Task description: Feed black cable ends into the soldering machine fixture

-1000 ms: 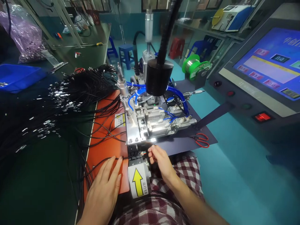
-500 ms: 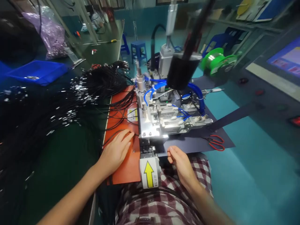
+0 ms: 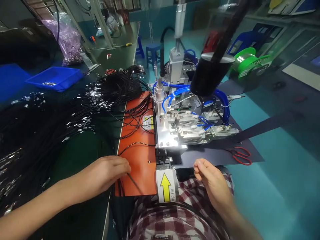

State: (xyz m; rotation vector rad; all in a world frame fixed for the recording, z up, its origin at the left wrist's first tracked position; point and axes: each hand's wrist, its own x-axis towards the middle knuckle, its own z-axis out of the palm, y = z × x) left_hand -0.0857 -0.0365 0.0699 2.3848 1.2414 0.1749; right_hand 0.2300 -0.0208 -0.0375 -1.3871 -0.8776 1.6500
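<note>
Black cable (image 3: 135, 183) pinched in left hand (image 3: 110, 170), palm down, right hand (image 3: 212, 179) half-curled, its hold unclear

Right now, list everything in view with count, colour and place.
Machine: one, silver, centre
Tubes: several, blue, on the machine
Cylinder: one, black, above the machine
Arrow label: one, yellow and white, machine's near end
Sheet: one, orange, left of the machine
Cables: many, black, heaped left
Scissors: one pair, red-handled, right
Spool: one, green, beyond right
Tray: at least one, blue, left
Bag: one, pinkish, upper left
Stools: at least two, blue, background
Left hand: one, bare, holding a cable over the sheet
Right hand: one, bare, curled, right of arrow label
</note>
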